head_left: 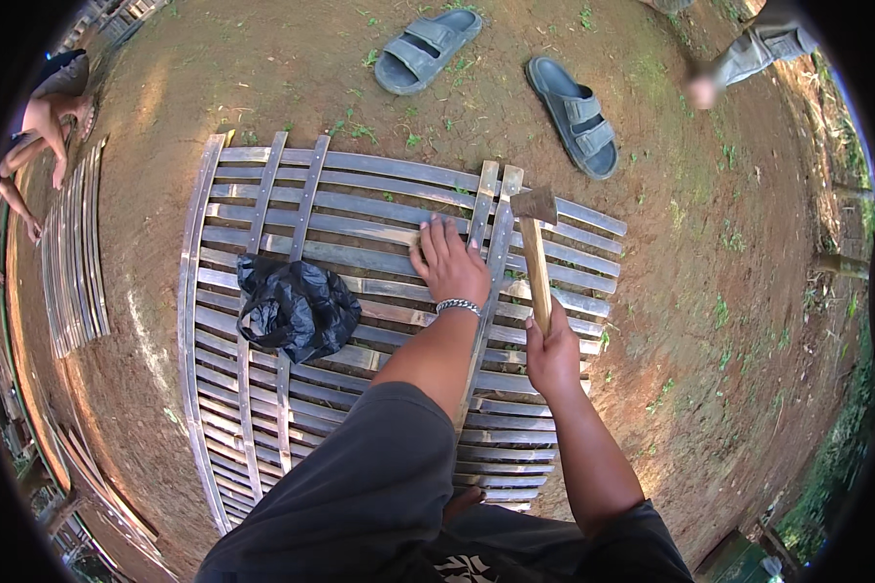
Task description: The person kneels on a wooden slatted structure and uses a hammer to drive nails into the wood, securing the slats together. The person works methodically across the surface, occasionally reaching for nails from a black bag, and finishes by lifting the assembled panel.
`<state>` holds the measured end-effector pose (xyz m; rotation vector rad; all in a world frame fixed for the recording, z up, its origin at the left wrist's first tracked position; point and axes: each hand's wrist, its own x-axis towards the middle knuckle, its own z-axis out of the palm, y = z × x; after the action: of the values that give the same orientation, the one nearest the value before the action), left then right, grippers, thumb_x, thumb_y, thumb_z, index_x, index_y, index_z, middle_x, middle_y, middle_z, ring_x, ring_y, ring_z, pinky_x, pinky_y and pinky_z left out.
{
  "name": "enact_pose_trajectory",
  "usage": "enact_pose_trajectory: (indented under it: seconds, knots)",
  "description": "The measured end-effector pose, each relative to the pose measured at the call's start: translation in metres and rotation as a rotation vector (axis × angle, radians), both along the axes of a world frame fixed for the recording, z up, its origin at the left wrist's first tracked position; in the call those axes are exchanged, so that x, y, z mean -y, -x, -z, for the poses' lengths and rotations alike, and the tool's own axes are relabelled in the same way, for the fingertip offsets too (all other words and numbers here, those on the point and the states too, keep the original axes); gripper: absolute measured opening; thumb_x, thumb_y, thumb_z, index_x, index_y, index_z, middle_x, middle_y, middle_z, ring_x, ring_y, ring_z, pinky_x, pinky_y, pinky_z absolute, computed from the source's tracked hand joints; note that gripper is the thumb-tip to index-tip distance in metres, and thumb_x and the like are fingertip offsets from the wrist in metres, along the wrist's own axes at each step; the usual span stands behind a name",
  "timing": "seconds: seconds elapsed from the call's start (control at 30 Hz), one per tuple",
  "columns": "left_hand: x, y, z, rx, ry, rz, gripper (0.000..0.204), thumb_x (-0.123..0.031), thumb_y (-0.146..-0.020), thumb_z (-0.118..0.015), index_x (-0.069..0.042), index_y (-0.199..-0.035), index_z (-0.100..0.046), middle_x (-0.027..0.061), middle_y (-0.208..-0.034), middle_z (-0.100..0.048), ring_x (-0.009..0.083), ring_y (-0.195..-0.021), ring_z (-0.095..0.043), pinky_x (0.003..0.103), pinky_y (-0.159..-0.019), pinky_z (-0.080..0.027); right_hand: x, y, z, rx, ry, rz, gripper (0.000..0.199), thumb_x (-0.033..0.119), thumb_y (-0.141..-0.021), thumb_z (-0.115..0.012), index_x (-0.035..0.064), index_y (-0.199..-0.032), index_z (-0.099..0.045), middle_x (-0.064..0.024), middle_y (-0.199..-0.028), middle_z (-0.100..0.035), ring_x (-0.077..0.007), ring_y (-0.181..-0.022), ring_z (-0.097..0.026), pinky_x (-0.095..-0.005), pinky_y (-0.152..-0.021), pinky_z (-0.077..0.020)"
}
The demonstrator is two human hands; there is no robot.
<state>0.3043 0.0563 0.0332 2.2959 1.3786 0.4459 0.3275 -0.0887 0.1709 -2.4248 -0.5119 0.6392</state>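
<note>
Dark-trousered knee, foreground. Right hand (552,352) clenched on the hammer (536,255), head raised over the upright slat (496,255) of the bamboo panel (379,321) lying on bare ground; left hand (449,264), released, presses flat beside it. Strike squarely, fingers well apart from the head.

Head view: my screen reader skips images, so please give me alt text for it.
A person's right hand holds a wooden-handled hammer above a slatted bamboo panel on bare dirt, while the left hand presses flat on the slats. A crumpled black plastic bag lies on the panel; two grey sandals lie beyond it.
</note>
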Motion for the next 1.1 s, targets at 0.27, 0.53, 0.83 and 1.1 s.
enact_pose_trajectory:
  seconds: [0.27, 0.53, 0.83, 1.1]
  knots:
    - [0.002, -0.001, 0.030, -0.272, 0.147, 0.103, 0.065, -0.029, -0.102, -0.042, 0.004, -0.157, -0.031, 0.0205, -0.170, -0.017, 0.0361, -0.159, -0.008, 0.061, -0.125, -0.001, 0.009, -0.022, 0.050, -0.008, 0.040, -0.158, 0.048, 0.011, -0.097, -0.062, 0.0063, -0.142, -0.050, -0.0293, -0.112, -0.068, -0.0491, -0.096, -0.068, -0.0528, -0.080, -0.0564]
    - [-0.003, -0.012, 0.026, -0.223, 0.145, 0.098, 0.065, -0.027, -0.101, -0.042, 0.004, -0.157, -0.031, 0.0208, -0.169, -0.018, 0.0364, -0.159, -0.009, 0.061, -0.125, -0.002, -0.002, -0.044, 0.045, 0.046, -0.042, -0.126, 0.045, 0.011, -0.096, -0.063, 0.0066, -0.140, -0.052, -0.0283, -0.105, -0.069, -0.0475, -0.092, -0.069, -0.0514, -0.077, -0.0564]
    - [-0.011, -0.013, 0.027, -0.224, 0.143, 0.095, 0.065, -0.028, -0.101, -0.044, 0.003, -0.156, -0.032, 0.0196, -0.169, -0.020, 0.0350, -0.158, -0.011, 0.061, -0.125, -0.003, 0.001, -0.051, 0.049, 0.098, 0.030, -0.229, 0.046, 0.008, -0.096, -0.064, 0.0009, -0.140, -0.050, -0.0278, -0.096, -0.068, -0.0454, -0.083, -0.070, -0.0493, -0.072, -0.0561]
    - [-0.008, -0.006, 0.029, -0.212, 0.149, 0.101, 0.065, -0.027, -0.100, -0.044, 0.003, -0.157, -0.032, 0.0199, -0.169, -0.021, 0.0348, -0.158, -0.012, 0.061, -0.125, -0.004, 0.010, -0.034, 0.079, 0.104, 0.167, -0.288, 0.051, 0.009, -0.095, -0.064, 0.0042, -0.143, -0.048, -0.0284, -0.103, -0.069, -0.0484, -0.088, -0.069, -0.0499, -0.074, -0.0568]
